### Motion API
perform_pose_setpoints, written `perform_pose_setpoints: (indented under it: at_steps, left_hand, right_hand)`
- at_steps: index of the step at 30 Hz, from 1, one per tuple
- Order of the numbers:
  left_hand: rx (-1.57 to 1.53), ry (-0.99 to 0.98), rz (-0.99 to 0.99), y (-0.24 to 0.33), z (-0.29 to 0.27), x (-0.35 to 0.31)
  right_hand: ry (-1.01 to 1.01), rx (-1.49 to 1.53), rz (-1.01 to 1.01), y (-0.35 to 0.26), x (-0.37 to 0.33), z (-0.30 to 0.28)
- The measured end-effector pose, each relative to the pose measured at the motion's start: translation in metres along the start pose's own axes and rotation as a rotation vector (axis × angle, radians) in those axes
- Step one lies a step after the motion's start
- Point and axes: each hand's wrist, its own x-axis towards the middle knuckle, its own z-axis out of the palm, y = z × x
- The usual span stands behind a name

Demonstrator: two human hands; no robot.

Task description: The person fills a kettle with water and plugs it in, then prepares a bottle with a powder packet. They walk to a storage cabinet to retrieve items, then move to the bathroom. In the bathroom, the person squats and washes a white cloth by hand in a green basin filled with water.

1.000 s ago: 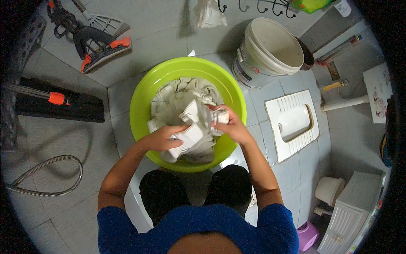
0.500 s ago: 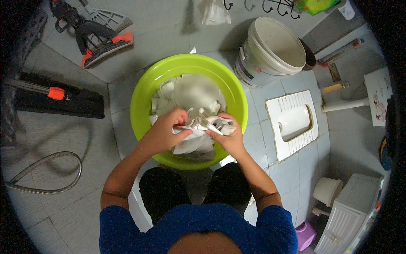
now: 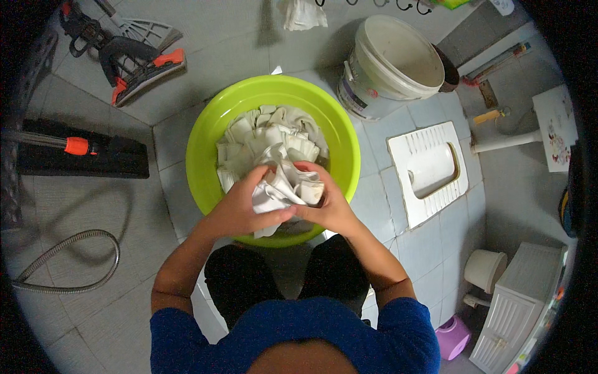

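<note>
Both my hands are wrapped round a bunched white garment [image 3: 277, 194], held up over the near half of a lime-green basin [image 3: 198, 146]. My left hand [image 3: 240, 202] closes on its left side, while my right hand [image 3: 330, 202] grips the right side, where a stiff folded edge sticks out. The thumbs nearly meet at the near side. Under and beyond my hands, more white clothes [image 3: 240, 138] lie heaped in the basin, crumpled and in folds. Some fingertips are hidden behind the cloth.
A white bucket [image 3: 389, 71] stands beyond the basin, and a squat toilet [image 3: 427, 174] is set into the tiles at right. Mop heads [image 3: 146, 68] and a metal hose [image 3: 68, 240] are at left. A white cabinet [image 3: 520, 299] and a purple stool [image 3: 453, 336] are at lower right.
My hands have come closer together and gathered the garment into a tighter, higher bunch. The whole view has shifted slightly.
</note>
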Motion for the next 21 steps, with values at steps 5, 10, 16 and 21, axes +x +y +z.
perform_pose_setpoints:
  at_steps: [5,10,16,21]
  left_hand:
    - [-0.033,-0.035,-0.242,-0.023,-0.006,0.002]
    - [-0.193,0.232,-0.157,-0.063,-0.058,-0.018]
    - [0.394,0.502,0.362,-0.051,-0.050,-0.019]
    - [0.755,0.622,0.794,-0.058,-0.046,-0.026]
  right_hand:
    - [0.011,0.428,0.181,-0.010,-0.004,-0.007]
    - [0.379,0.487,0.078,-0.034,-0.005,-0.051]
    - [0.297,-0.071,-0.546,-0.019,-0.006,-0.066]
    - [0.353,-0.376,-0.771,-0.029,-0.013,-0.069]
